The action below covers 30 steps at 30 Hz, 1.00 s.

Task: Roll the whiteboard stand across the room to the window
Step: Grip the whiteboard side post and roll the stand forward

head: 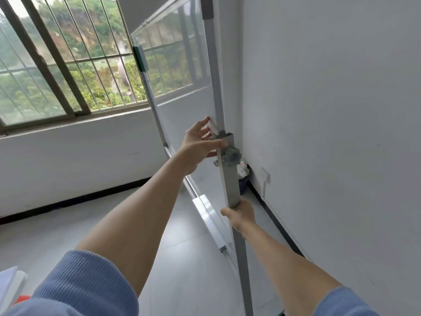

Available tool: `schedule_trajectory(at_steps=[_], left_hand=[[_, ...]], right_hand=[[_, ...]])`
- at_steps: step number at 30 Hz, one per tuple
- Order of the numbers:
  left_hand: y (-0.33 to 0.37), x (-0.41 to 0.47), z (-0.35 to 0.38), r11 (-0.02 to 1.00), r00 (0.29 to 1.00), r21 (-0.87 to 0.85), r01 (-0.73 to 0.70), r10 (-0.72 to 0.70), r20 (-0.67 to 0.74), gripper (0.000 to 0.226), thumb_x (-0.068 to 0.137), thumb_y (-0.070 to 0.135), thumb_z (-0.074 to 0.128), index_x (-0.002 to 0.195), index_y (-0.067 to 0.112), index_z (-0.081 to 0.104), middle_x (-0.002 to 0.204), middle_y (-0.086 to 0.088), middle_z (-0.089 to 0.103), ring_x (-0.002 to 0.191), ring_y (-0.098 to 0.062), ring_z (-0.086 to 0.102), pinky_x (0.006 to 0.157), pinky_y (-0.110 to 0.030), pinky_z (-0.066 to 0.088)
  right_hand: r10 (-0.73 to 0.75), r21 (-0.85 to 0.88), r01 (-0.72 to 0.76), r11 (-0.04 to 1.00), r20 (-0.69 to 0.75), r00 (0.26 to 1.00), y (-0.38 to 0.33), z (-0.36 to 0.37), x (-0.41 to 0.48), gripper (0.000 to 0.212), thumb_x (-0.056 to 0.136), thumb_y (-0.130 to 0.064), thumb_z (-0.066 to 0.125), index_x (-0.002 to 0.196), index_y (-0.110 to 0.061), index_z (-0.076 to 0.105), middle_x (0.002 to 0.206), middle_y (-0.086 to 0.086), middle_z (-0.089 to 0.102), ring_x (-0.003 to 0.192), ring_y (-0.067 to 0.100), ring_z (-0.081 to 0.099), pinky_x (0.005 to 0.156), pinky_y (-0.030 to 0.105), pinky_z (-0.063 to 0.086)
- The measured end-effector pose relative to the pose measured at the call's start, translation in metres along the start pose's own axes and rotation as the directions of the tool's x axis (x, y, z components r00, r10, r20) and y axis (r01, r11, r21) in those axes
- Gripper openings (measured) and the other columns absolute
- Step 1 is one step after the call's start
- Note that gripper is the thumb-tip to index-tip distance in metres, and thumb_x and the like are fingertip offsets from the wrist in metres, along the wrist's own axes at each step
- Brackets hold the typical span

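The whiteboard stand (231,179) rises in front of me, seen edge-on, its glossy board (182,71) mirroring the barred window (68,65) at the left. My left hand (200,147) grips the board's lower corner at the grey bracket and knob (232,156). My right hand (239,213) is closed around the metal upright just below the bracket sleeve. The marker tray (209,217) runs along the board's lower edge. A green eraser (140,58) clings to the board's far edge. The stand's wheels are out of view.
A white wall (330,133) stands close on the right with a black skirting strip (280,226). A dark mesh bin (242,184) sits in the corner behind the stand. Grey tiled floor (68,224) stretches left toward the window wall. White and red objects (11,288) show at the bottom left.
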State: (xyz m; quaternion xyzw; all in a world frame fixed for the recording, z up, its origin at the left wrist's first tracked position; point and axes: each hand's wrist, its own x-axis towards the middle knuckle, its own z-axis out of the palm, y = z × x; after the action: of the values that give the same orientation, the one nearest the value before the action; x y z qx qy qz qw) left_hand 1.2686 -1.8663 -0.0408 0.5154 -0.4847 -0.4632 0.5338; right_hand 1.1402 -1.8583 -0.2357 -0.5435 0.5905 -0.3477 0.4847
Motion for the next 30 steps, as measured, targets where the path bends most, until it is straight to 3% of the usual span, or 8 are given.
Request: schedule_trajectory(at_steps=[2, 5, 10, 13, 18, 21, 27, 30], left_hand=[[-0.001, 0.018, -0.011, 1.000, 1.000, 0.012, -0.005, 0.006, -0.023, 0.091, 0.071, -0.005, 0.079, 0.148, 0.017, 0.036, 0.152, -0.010, 0.041, 0.130, -0.026, 0.050, 0.081, -0.039, 0.060], [-0.005, 0.038, -0.025, 0.997, 0.998, 0.071, -0.027, 0.030, -0.048, 0.079, 0.071, 0.001, 0.081, 0.140, 0.007, 0.045, 0.144, -0.011, 0.051, 0.118, -0.026, 0.062, 0.078, -0.037, 0.061], [-0.026, 0.053, -0.039, 0.985, 1.000, 0.170, -0.014, 0.015, -0.006, 0.033, 0.074, 0.015, 0.079, 0.101, 0.003, 0.064, 0.095, -0.009, 0.071, 0.083, -0.019, 0.070, 0.080, -0.034, 0.061], [-0.035, 0.062, -0.041, 0.988, 0.998, 0.153, -0.010, 0.001, 0.059, 0.028, 0.067, 0.024, 0.077, 0.085, 0.005, 0.067, 0.078, -0.006, 0.072, 0.075, -0.021, 0.068, 0.075, -0.033, 0.062], [-0.033, 0.105, -0.021, 0.979, 0.988, 0.190, -0.079, 0.051, 0.148, 0.051, 0.065, 0.029, 0.076, 0.097, -0.009, 0.065, 0.079, -0.010, 0.072, 0.069, -0.020, 0.070, 0.071, -0.032, 0.062], [-0.033, 0.133, -0.006, 0.979, 0.979, 0.180, -0.098, 0.062, 0.195, 0.064, 0.062, 0.033, 0.078, 0.103, -0.014, 0.062, 0.072, -0.006, 0.073, 0.065, -0.017, 0.070, 0.070, -0.033, 0.063], [-0.039, 0.191, 0.028, 0.968, 0.973, 0.218, -0.124, 0.077, 0.216, 0.043, 0.071, 0.032, 0.083, 0.090, -0.002, 0.065, 0.086, -0.021, 0.074, 0.072, -0.028, 0.073, 0.074, -0.044, 0.062], [-0.041, 0.221, 0.048, 0.963, 0.979, 0.234, -0.133, 0.091, 0.182, 0.051, 0.068, 0.039, 0.085, 0.090, -0.002, 0.064, 0.091, -0.024, 0.074, 0.080, -0.034, 0.075, 0.072, -0.046, 0.063]], right_hand=[[-0.025, -0.010, 0.026, 1.000, 0.012, 1.000, -0.002, 0.010, 0.020, 0.020, 0.064, -0.019, 0.069, 0.083, -0.018, 0.060, 0.077, 0.000, 0.068, 0.078, 0.024, 0.064, 0.071, 0.038, 0.053], [-0.055, -0.047, 0.057, 0.997, 0.040, 0.998, -0.004, 0.020, 0.042, 0.027, 0.067, -0.020, 0.070, 0.092, -0.016, 0.061, 0.084, 0.001, 0.069, 0.081, 0.023, 0.065, 0.069, 0.034, 0.051], [-0.073, -0.253, 0.111, 0.961, 0.155, 0.985, 0.010, 0.016, 0.068, 0.037, 0.058, -0.036, 0.067, 0.091, -0.025, 0.055, 0.079, -0.009, 0.063, 0.081, 0.021, 0.064, 0.068, 0.037, 0.052], [-0.077, -0.364, 0.154, 0.918, 0.219, 0.973, 0.008, 0.007, 0.077, 0.036, 0.057, -0.043, 0.068, 0.086, -0.032, 0.050, 0.081, -0.010, 0.064, 0.081, 0.020, 0.064, 0.069, 0.036, 0.053], [-0.012, -0.423, 0.094, 0.901, 0.193, 0.981, -0.003, -0.019, 0.109, 0.044, 0.062, -0.042, 0.076, 0.101, -0.026, 0.063, 0.103, -0.003, 0.071, 0.096, 0.021, 0.064, 0.085, 0.040, 0.053], [0.016, -0.443, 0.065, 0.894, 0.178, 0.984, -0.015, -0.036, 0.127, 0.053, 0.068, -0.040, 0.079, 0.115, -0.023, 0.063, 0.117, -0.002, 0.068, 0.106, 0.024, 0.063, 0.087, 0.036, 0.051], [0.105, -0.565, -0.066, 0.822, 0.037, 0.994, -0.023, -0.064, 0.170, 0.070, 0.065, -0.057, 0.076, 0.123, -0.024, 0.059, 0.124, -0.003, 0.066, 0.105, 0.024, 0.064, 0.083, 0.036, 0.052], [0.135, -0.620, -0.108, 0.777, -0.004, 0.991, -0.027, -0.080, 0.198, 0.073, 0.063, -0.061, 0.076, 0.122, -0.022, 0.060, 0.119, -0.001, 0.068, 0.101, 0.025, 0.065, 0.077, 0.033, 0.051]])
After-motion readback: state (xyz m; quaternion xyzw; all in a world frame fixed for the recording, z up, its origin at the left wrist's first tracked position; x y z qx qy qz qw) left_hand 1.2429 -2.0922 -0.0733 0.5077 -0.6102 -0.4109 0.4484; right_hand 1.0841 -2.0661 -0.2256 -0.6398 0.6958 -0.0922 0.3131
